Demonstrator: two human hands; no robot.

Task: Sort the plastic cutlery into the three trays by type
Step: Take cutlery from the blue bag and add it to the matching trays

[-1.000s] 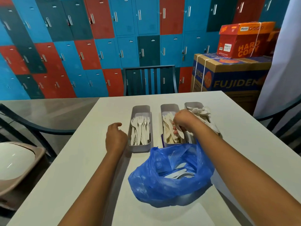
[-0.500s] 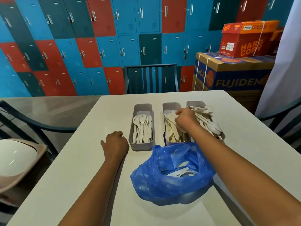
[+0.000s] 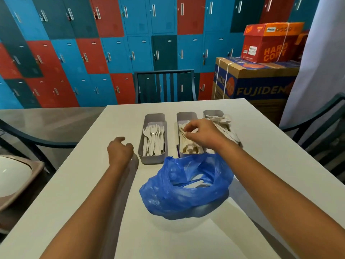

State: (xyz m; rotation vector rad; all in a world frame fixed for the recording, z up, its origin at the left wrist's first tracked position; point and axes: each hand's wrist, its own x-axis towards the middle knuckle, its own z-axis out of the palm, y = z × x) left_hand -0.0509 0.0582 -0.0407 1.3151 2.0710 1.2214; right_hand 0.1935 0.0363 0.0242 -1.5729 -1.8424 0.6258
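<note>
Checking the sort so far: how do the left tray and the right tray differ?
The left tray holds forks lying neatly lengthwise inside its walls; the right tray holds spoons piled high, spilling over its right rim. The left tray is in full view; the right tray is partly hidden behind the right hand. Both are narrow grey trays standing side by side on the white table.
</note>
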